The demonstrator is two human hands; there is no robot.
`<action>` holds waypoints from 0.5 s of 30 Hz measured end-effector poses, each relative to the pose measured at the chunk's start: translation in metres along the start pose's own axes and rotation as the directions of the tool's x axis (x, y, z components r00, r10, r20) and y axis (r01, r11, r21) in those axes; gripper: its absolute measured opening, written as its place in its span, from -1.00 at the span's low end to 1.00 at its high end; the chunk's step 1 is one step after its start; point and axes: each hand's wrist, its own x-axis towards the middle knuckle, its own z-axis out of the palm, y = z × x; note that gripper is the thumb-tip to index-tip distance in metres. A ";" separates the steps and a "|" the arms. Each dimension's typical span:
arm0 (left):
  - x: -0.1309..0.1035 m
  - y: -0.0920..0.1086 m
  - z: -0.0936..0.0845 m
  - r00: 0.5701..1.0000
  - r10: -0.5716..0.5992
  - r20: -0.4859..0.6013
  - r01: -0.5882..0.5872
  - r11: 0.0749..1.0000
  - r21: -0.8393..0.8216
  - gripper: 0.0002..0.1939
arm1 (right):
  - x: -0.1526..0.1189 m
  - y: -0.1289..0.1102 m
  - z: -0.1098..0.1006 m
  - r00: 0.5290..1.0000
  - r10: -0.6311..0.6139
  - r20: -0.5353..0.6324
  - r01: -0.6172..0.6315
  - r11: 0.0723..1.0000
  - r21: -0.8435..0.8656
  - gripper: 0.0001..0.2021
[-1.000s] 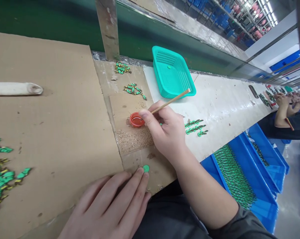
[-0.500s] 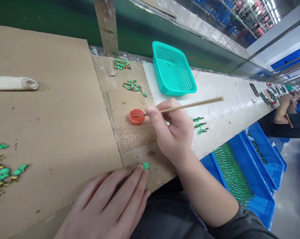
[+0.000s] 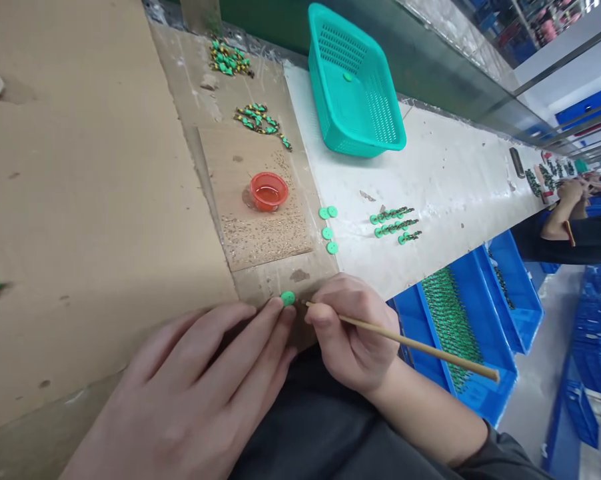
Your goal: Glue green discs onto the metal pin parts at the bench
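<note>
At the left, a broad sheet of cardboard [image 3: 105,173] is spread on the tabletop [image 3: 440,173], and over its near edge the left hand [image 3: 195,387] is laid palm down, its fingers close together and nearly straight. By two of its fingertips a green disc [image 3: 287,298] is held at the near edge of the work area, slightly tilted by the look of it. Farther off, a red cup [image 3: 269,193] holding liquid is set on a smaller, speckled piece of card [image 3: 265,240]. Right of these, four loose discs [image 3: 327,233] are grouped. A wooden stick [image 3: 425,345] is pinched in the right hand [image 3: 355,333], thumb against curled fingers, its thin end just beside the held disc, apparently not touching; whether that end is wet cannot be told. For good work, the disc should be steadied by its rim so that its face is left clear, the stick gripped near its tip and brought in lightly, with any liquid sparingly applied and the fingertips spared. Farther right, blue bins [image 3: 491,300] are placed below the tabletop.
</note>
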 end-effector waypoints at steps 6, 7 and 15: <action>-0.003 0.001 -0.004 1.000 0.006 0.009 -0.006 1.000 -0.021 -0.63 | 0.001 0.002 0.000 1.000 0.006 0.001 -0.006 1.000 0.023 -0.83; -0.003 0.001 -0.004 1.000 0.005 0.007 -0.005 1.000 -0.026 -0.62 | 0.001 0.002 0.000 1.000 0.006 0.003 -0.006 1.000 0.023 -0.83; -0.011 0.001 -0.004 1.000 -0.020 0.016 0.020 0.999 -0.041 -0.53 | 0.002 0.004 0.001 1.000 0.005 0.020 -0.005 1.000 0.026 -0.83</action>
